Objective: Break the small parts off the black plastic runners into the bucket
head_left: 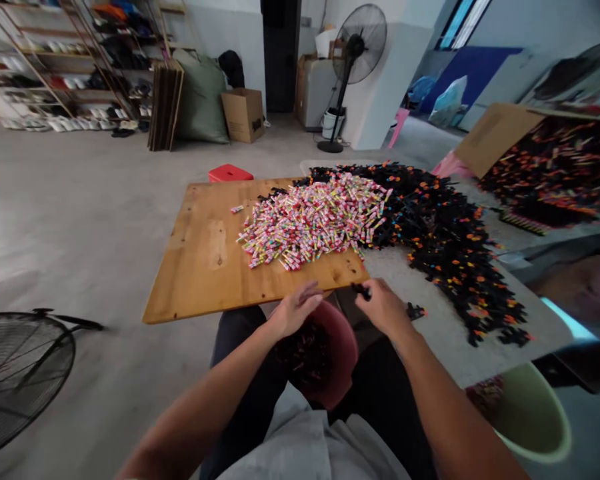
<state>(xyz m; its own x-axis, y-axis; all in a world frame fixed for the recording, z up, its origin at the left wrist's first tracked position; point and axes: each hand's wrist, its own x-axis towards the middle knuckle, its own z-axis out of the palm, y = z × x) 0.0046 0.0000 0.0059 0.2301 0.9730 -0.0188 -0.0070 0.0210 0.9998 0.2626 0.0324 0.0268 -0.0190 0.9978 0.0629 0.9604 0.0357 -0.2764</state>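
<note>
One black piece [361, 290] is pinched in our right hand [383, 305] by the near right corner of the wooden board [195, 273]; our left hand [295, 309], grip we can't tell, is at its near edge, over the red bucket [344, 347].

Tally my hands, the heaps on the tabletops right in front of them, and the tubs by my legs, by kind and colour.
Hands, left hand and right hand: 2
Pink-and-white heap: 1
Black heap: 1
Pink tub: 1
Pale green tub: 1
Total: 6
Single pieces within the heaps are too many to count.
</note>
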